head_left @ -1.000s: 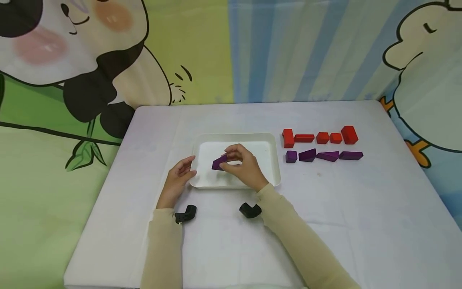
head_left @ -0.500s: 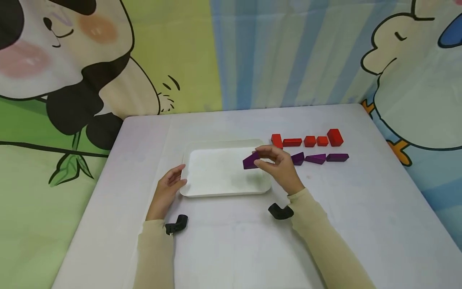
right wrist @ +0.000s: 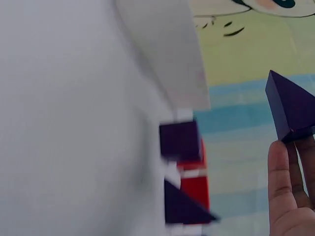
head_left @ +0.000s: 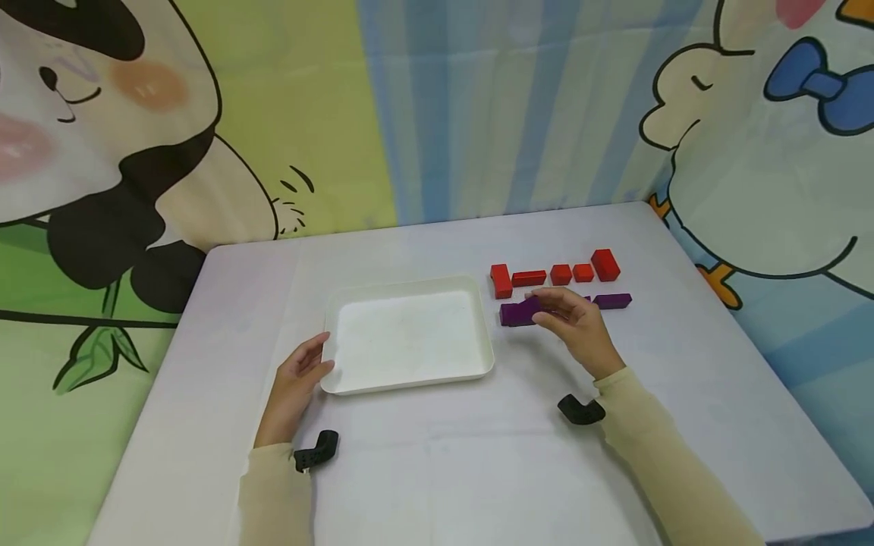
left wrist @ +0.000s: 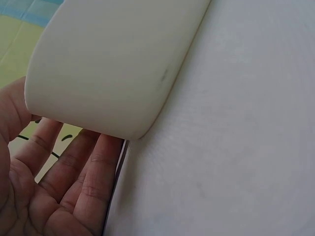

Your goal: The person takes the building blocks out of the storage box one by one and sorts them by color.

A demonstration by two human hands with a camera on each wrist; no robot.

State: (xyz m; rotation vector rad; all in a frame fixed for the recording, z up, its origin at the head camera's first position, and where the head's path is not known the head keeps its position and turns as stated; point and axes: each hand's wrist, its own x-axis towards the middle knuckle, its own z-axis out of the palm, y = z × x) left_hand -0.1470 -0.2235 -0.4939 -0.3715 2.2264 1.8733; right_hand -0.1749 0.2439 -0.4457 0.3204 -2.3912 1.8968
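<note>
My left hand [head_left: 292,390] holds the left rim of a white tray [head_left: 410,379], thumb and fingertips on its edge. In the left wrist view the fingers [left wrist: 93,182] lie by the tray's corner [left wrist: 98,93]. My right hand [head_left: 579,334] pinches a purple wedge-shaped block [right wrist: 290,108] between thumb and fingertips. That hand is over the row of purple blocks and partly hides it. A purple cube [right wrist: 179,141] and another purple wedge [right wrist: 187,204] show near it in the right wrist view.
Behind the purple row stands a row of red blocks [head_left: 561,274]. A long purple block [head_left: 612,301] ends the purple row on the right. All rest on a white-covered table [head_left: 437,470], against a cartoon-printed cloth [head_left: 464,114].
My right hand has carried the purple wedge-shaped block from over the tray rightward to the purple row. The left hand stays at the tray's rim. The head view has shifted.
</note>
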